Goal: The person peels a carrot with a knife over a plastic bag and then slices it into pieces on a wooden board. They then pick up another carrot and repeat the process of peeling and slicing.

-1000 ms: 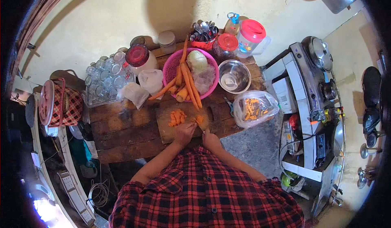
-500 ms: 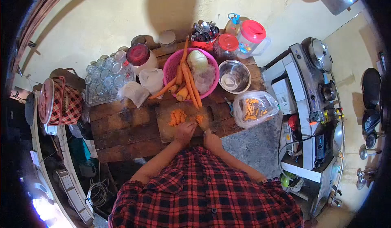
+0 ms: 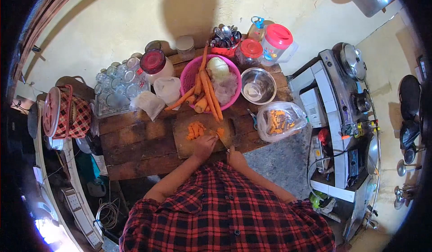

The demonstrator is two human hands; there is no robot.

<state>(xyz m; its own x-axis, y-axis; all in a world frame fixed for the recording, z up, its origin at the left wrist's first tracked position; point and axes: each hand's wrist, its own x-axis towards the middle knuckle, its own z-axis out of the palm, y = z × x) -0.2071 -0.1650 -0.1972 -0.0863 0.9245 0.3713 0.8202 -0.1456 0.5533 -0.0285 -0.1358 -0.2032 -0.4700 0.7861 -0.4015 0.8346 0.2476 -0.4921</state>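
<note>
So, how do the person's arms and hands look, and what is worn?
A red-and-black checked shirt with dark buttons covers the upper arms; its sleeves end near the elbows. The left hand and right hand are bare, without gloves.

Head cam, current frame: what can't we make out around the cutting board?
All head view.
Whatever lies under the left hand on the cutting board: hidden by the hand itself.
Knife in the right hand: handle buried in the fist, blade too small to read.
Plastic bag: orange contents blurred by the film.
Table front edge: partly covered by the person's checked shirt.
</note>
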